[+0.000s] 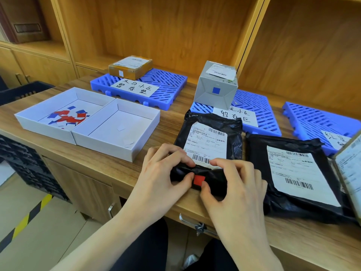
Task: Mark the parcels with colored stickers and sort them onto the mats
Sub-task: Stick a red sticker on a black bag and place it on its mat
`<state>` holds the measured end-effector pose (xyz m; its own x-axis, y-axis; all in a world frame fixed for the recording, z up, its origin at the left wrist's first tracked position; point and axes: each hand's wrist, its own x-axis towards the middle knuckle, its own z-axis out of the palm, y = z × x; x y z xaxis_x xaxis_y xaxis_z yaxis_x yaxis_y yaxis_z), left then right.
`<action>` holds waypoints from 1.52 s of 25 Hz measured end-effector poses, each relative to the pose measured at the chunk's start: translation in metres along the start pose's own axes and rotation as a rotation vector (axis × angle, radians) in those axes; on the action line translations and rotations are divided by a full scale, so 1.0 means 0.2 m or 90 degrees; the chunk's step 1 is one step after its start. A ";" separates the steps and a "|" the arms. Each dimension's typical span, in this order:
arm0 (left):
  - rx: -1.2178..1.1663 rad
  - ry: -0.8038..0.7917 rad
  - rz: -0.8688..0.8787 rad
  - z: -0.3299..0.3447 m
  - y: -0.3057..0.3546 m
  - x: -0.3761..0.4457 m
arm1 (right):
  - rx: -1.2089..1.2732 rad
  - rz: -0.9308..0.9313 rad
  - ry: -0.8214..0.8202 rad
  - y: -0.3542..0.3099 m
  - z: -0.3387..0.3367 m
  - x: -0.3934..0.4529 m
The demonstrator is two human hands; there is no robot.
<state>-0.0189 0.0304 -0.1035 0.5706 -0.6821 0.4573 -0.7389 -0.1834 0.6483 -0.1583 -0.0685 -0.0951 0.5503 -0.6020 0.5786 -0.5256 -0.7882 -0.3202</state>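
A black bag parcel (209, 122) with a white shipping label lies at the table's front edge. A red sticker (198, 180) sits on its near end. My left hand (162, 173) grips that near end, thumb beside the sticker. My right hand (232, 184) grips it from the right, its thumb touching the sticker's lower corner. A second black parcel (293, 173) lies to the right. A brown box (130, 67) rests on the left blue mat (168, 85). A grey box (215, 85) with a blue sticker stands on the middle mat (256, 106). A third mat (320, 120) is at the right.
A white tray (35, 116) with several red, blue and white stickers sits at the left, beside a second white tray (136, 133) with paper scraps. Another parcel's edge (347, 169) shows at far right. Dark crates stand left of the table. Wooden shelving rises behind.
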 end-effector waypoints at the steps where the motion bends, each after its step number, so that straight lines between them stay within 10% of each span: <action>1: 0.002 -0.004 0.002 0.00 0.00 0.00 | 0.000 -0.002 -0.002 0.00 0.00 0.00; 10: -0.007 -0.012 -0.004 -0.02 0.01 0.00 | 0.065 0.040 -0.040 0.02 -0.04 0.00; 18: -0.225 -0.046 -0.337 -0.04 -0.01 0.20 | 0.252 0.326 -0.272 0.04 -0.07 0.17; 38: -0.499 0.083 -0.368 -0.31 0.24 0.45 | 0.431 0.253 -0.256 -0.08 -0.46 0.60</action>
<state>0.0193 0.0036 0.0061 0.8397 -0.5425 -0.0248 0.0871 0.0895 0.9922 -0.1447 -0.1159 0.0485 0.6622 -0.7467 0.0628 -0.2996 -0.3406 -0.8912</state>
